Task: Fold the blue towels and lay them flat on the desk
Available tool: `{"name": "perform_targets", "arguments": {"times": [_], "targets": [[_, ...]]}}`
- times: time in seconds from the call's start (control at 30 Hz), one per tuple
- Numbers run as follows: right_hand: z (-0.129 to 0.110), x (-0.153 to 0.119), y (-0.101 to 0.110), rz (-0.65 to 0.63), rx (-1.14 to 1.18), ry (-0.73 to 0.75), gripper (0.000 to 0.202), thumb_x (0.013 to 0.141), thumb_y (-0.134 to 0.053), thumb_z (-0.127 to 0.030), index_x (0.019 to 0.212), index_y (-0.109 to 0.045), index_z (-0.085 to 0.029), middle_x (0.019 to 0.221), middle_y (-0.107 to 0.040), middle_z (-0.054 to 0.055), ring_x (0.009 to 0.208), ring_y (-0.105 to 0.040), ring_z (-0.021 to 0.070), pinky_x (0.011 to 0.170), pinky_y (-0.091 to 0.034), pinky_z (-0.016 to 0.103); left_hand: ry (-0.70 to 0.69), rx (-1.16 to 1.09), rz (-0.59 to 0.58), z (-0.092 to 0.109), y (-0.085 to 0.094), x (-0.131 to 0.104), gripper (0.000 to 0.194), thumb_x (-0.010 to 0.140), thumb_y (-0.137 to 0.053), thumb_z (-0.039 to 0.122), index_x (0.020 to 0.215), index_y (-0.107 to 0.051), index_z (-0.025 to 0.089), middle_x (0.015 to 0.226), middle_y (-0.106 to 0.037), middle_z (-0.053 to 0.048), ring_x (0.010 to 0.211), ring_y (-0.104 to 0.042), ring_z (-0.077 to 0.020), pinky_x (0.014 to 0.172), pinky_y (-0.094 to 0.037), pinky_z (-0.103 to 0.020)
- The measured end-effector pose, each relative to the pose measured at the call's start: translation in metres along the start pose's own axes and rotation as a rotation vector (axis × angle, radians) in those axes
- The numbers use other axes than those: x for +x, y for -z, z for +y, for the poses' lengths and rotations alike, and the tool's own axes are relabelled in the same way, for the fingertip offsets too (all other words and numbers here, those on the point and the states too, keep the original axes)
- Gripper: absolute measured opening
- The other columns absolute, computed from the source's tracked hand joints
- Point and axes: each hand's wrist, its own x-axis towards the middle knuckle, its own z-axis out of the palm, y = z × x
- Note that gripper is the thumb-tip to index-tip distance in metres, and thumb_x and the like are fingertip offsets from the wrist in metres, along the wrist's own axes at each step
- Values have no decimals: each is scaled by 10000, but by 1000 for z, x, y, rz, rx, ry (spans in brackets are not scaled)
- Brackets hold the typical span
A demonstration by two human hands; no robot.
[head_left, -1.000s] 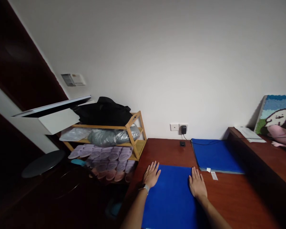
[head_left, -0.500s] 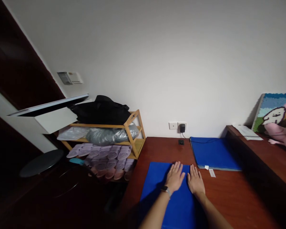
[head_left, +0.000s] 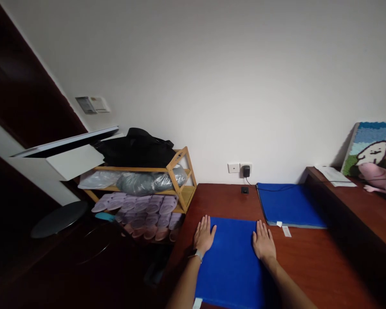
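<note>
A flat blue cloth (head_left: 233, 262) lies on the reddish-brown wooden table, with a white tag (head_left: 197, 303) at its near left corner. My left hand (head_left: 204, 235), with a watch on the wrist, rests flat on the cloth's far left edge, fingers stretched out. On the far right edge lies my right hand (head_left: 264, 241), also flat with its fingers extended. Neither hand grips anything. Beyond the right hand is a second blue cloth (head_left: 289, 206), folded, with a greyish edge and white tags (head_left: 286, 231).
Left of the table (head_left: 225, 197) stands a wooden rack (head_left: 180, 171) with a black bag (head_left: 138, 148), plastic-wrapped items and slippers (head_left: 148, 206). A black adapter (head_left: 246, 171) is plugged into the wall, its cable crossing the folded cloth. A raised ledge (head_left: 379, 219) holds a pink plush toy (head_left: 381, 178).
My left hand has moved left from the cloth's middle to its left edge. The near edge and its tag now show. My right hand stays at the right edge.
</note>
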Motion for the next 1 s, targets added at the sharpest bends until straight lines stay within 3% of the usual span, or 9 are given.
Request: {"name": "perform_targets", "arguments": {"times": [0.23,0.37,0.43,0.57,0.63,0.7,0.73,0.8,1.0], "targets": [[-1,1,-2,-9,8,0,688,1009,-127,-381,1616,-174,-60,1706,-170,72,1581,-124,224,1279,-96,417,38,5,4,-14,0,-3,719,1045,-200,539,1599,-307,93,1665,-296,-136,1550,-265,-247,1269,-261,-453],[-1,1,0,-12,-14,1,679,1017,-104,-382,1620,-146,-73,1710,-147,52,1583,-107,216,1280,-88,412,15,5,36,-2,11,-3,690,1054,-205,501,1587,-332,81,1659,-314,-143,1550,-268,-252,1277,-244,-467],[-1,1,-1,-9,-8,1,676,1019,-106,-383,1622,-145,-79,1711,-138,46,1583,-102,212,1280,-83,410,-76,-21,80,24,13,-7,673,1063,-181,487,1593,-321,97,1664,-311,-128,1554,-257,-242,1283,-233,-467],[1,2,-4,-8,-3,14,674,1018,-131,-372,1620,-170,-72,1709,-138,63,1584,-102,216,1276,-79,414,-391,-146,26,109,-3,-18,648,1070,-155,497,1619,-263,170,1673,-316,-61,1557,-247,-190,1283,-246,-418],[3,2,-5,-10,-12,34,671,1016,-144,-367,1618,-189,-73,1707,-145,68,1584,-102,220,1274,-78,418,-423,-196,-9,145,-15,-23,650,1070,-127,492,1620,-259,173,1673,-319,-67,1556,-250,-186,1282,-246,-413],[4,2,-6,-7,-20,50,671,1014,-148,-364,1616,-199,-73,1705,-150,67,1584,-102,223,1273,-72,419,-398,-213,-30,161,-22,-23,650,1069,-106,483,1618,-266,175,1670,-328,-69,1557,-247,-187,1287,-231,-418],[4,2,-5,-5,-20,50,672,1014,-145,-365,1616,-197,-70,1705,-152,67,1584,-103,224,1274,-70,418,-377,-206,-36,159,-22,-23,646,1069,-101,476,1619,-268,182,1671,-328,-64,1559,-242,-188,1290,-221,-421],[4,2,-5,-3,-8,35,676,1015,-132,-369,1617,-182,-64,1706,-152,65,1583,-107,221,1275,-71,417,-323,-167,-40,137,-18,-20,639,1068,-108,474,1620,-271,196,1676,-316,-52,1562,-234,-194,1292,-212,-430],[0,3,-1,0,40,0,677,1020,-117,-390,1624,-158,-87,1711,-143,51,1583,-98,202,1277,-66,409,-41,-8,-10,16,-1,-25,682,1055,-168,526,1609,-302,152,1671,-306,-99,1554,-261,-249,1273,-245,-469]]}}
